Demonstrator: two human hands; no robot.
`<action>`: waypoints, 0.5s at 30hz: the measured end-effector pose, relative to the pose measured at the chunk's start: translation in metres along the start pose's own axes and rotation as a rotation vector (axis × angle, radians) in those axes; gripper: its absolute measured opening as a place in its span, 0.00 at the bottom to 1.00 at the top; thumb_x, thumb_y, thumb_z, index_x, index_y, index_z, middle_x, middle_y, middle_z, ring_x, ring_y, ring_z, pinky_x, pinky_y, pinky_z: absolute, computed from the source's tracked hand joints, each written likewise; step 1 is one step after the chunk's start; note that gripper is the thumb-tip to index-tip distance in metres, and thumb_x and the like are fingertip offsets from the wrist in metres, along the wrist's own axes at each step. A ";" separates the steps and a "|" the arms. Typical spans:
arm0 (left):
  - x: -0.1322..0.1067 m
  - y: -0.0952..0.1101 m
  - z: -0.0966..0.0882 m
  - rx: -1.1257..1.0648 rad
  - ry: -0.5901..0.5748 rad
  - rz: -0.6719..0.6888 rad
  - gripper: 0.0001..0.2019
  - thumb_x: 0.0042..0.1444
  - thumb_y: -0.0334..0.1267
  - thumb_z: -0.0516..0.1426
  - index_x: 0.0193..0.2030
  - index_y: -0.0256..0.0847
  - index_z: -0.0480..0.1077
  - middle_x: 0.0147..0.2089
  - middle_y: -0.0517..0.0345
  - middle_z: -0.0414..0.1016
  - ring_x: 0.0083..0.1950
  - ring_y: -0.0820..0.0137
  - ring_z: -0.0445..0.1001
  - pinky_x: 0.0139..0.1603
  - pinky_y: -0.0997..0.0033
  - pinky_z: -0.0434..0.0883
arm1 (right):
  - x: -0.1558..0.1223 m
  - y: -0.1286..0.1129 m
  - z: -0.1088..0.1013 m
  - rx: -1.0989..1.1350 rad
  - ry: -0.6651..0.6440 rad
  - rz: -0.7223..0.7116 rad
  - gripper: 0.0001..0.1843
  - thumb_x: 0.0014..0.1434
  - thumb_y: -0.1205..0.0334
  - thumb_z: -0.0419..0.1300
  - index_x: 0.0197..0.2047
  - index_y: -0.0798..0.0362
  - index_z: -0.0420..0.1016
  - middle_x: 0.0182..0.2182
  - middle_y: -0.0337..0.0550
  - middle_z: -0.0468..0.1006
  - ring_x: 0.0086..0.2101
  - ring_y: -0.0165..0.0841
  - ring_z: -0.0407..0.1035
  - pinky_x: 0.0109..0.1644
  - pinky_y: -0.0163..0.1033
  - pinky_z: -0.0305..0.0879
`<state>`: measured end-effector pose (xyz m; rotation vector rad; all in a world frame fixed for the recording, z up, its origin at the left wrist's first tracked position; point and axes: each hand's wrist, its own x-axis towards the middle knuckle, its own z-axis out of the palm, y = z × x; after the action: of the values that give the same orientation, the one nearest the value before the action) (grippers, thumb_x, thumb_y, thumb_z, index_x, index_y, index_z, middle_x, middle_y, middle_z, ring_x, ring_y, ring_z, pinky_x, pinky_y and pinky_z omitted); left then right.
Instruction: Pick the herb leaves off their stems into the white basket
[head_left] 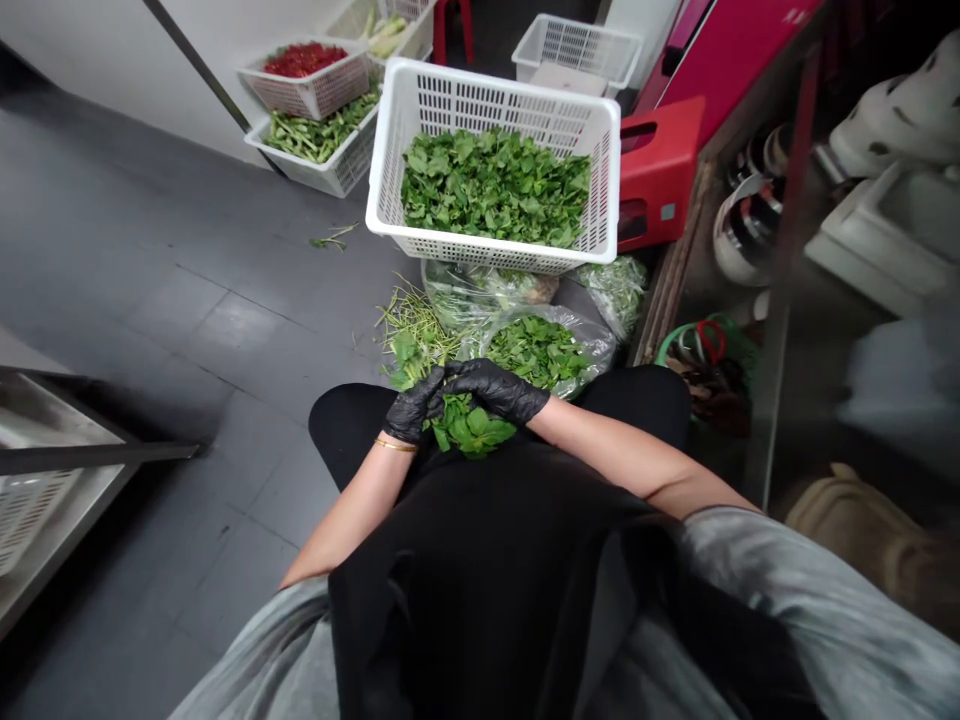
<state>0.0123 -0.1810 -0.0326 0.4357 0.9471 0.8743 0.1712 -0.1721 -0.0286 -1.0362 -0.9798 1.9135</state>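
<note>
Both my hands wear black gloves and meet over my lap. My left hand (412,408) is closed around a bunch of leafy greens (471,428). My right hand (496,388) curls over the top of the same bunch, fingers pinched on its stems. Just beyond my knees lies a pile of bare green stems (411,322) on the floor. An open clear plastic bag of greens (541,350) sits beside it. Further ahead stands a large white basket (390,150) filled with picked leaves (495,185).
More white baskets stand at the back: one with red chillies (304,60), one with green stalks (319,135), one holding nothing visible (577,45). A red plastic stool (660,165) is at the right, next to a metal shelf with bowls (739,225). A steel table edge (67,455) is left.
</note>
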 end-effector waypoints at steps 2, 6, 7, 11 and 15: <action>0.002 0.000 0.003 -0.047 -0.012 0.015 0.10 0.50 0.38 0.68 0.33 0.33 0.78 0.13 0.70 0.54 0.13 0.84 0.50 0.14 0.83 0.52 | 0.005 0.004 -0.007 -0.047 0.039 -0.071 0.10 0.40 0.58 0.70 0.21 0.56 0.77 0.22 0.37 0.76 0.28 0.29 0.68 0.38 0.36 0.66; 0.008 0.004 0.006 -0.153 0.015 0.133 0.07 0.54 0.37 0.66 0.34 0.34 0.78 0.14 0.70 0.54 0.14 0.83 0.53 0.16 0.83 0.57 | 0.010 0.000 -0.014 -0.032 0.235 -0.171 0.09 0.43 0.58 0.67 0.22 0.55 0.76 0.24 0.37 0.76 0.29 0.30 0.69 0.38 0.36 0.66; 0.011 0.007 0.004 -0.165 0.038 0.160 0.07 0.55 0.37 0.65 0.35 0.34 0.78 0.14 0.69 0.55 0.14 0.83 0.54 0.16 0.83 0.57 | 0.012 -0.005 -0.016 -0.022 0.280 -0.179 0.09 0.44 0.57 0.66 0.23 0.55 0.76 0.25 0.38 0.76 0.29 0.30 0.69 0.35 0.35 0.66; 0.027 0.034 -0.015 -0.114 0.164 0.089 0.07 0.56 0.35 0.64 0.38 0.33 0.78 0.15 0.70 0.57 0.13 0.84 0.52 0.13 0.84 0.51 | 0.039 -0.057 -0.049 -0.135 0.427 -0.327 0.15 0.52 0.49 0.65 0.32 0.54 0.78 0.30 0.41 0.78 0.28 0.29 0.69 0.28 0.34 0.65; 0.040 0.071 -0.037 -0.074 0.250 -0.035 0.09 0.55 0.37 0.65 0.37 0.31 0.76 0.17 0.66 0.63 0.12 0.83 0.54 0.11 0.84 0.51 | 0.111 -0.150 -0.123 -0.551 0.530 -0.676 0.21 0.62 0.47 0.59 0.48 0.55 0.75 0.38 0.46 0.78 0.34 0.32 0.72 0.35 0.38 0.70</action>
<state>-0.0394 -0.1082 -0.0251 0.2488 1.1440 0.9428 0.2714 0.0221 0.0187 -1.2181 -1.3394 0.7755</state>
